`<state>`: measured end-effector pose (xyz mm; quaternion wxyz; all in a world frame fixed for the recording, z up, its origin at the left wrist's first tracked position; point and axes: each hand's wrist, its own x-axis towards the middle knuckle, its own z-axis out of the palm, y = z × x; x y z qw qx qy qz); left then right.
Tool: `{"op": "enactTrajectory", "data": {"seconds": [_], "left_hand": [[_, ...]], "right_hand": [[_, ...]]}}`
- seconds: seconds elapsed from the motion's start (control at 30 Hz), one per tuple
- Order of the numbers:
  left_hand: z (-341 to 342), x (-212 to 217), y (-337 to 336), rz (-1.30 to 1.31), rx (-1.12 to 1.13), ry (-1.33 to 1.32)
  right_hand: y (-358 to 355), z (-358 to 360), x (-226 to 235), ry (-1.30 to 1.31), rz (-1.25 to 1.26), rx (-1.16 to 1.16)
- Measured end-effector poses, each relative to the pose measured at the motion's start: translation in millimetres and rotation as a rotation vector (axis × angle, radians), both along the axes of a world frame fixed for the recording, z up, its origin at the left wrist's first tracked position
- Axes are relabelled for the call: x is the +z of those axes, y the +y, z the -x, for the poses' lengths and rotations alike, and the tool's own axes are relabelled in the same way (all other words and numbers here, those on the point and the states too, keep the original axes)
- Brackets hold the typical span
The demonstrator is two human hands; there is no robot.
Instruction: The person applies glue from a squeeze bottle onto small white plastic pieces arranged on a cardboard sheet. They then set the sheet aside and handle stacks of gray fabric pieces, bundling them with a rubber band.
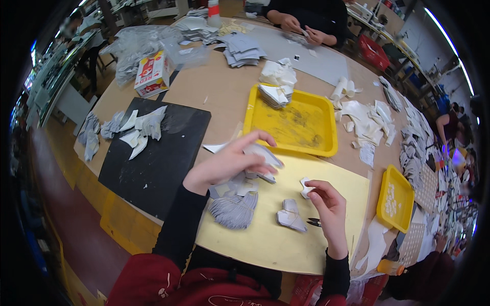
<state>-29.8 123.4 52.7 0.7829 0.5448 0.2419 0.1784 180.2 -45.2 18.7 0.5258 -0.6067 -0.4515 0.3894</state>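
Observation:
My left hand [229, 160] is over a pile of grey-white cut pieces [265, 176], thumb and fingers apart, slightly blurred. A pale piece shows behind its fingers; I see no grip on it. My right hand [329, 206] pinches a small white piece [306, 188] between thumb and fingers. Below the left hand a fanned stack of grey pieces [234, 210] lies on the yellow sheet [260, 247]. A bundle of grey pieces [291, 215] with a band round it sits between my hands. Beside the right wrist lie small dark snips [314, 222], partly hidden.
A yellow tray [333, 127] stands beyond my hands, with a small yellow tray [382, 204] at the right. On the left are a black board [153, 173] with scraps and a red-white box [152, 75]. Across the table a person's hands [306, 33] handle something small.

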Motion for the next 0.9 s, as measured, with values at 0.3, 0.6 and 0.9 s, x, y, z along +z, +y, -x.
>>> {"op": "enactTrajectory", "data": {"seconds": [0.3,0.6,0.9], "left_hand": [[-29,-11,-29,-0.078,-0.578,0.201],[-23,-5,-23,-0.438,-0.325,0.276],[17,-50,18,-1.17,-0.133,0.371]], "right_hand": [[0,18,3,-0.21,-0.167,0.125],[-1,11,-12,-0.108,-0.064,-0.053],[15,-43,-24,0.073,0.125,-0.46]]}}
